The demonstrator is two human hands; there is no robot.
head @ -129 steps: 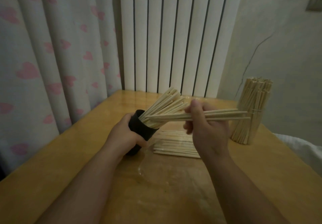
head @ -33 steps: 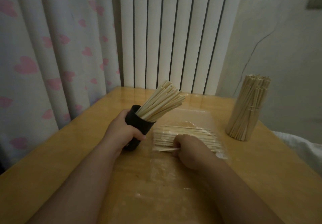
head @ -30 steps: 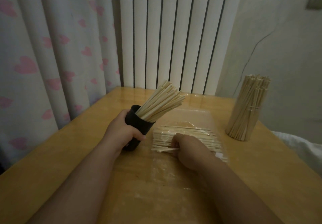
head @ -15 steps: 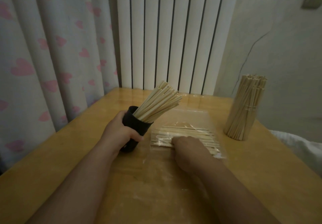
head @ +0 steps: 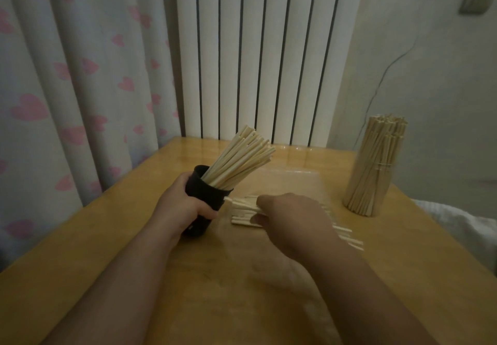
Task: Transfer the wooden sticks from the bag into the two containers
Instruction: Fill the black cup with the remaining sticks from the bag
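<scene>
Pinched now in the curled right hand [head: 290, 218], flat under it a moment ago: a few pale thin wooden sticks [head: 242, 206], lying left-to-right over the clear plastic bag [head: 295, 183], ends just beside the black round cup [head: 207, 197]. Gripped by the left hand [head: 183, 205], tilted right, packed with sticks pointing up-right. Far right on the yellow wooden worktop [head: 134, 237], an upright stick bundle [head: 373, 167].

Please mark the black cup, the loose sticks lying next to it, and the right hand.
black cup [head: 212, 197], head view, dark side wall below the rim.
loose sticks [head: 242, 211], head view, left ends of the pile.
right hand [head: 293, 218], head view, back of the hand.
</scene>
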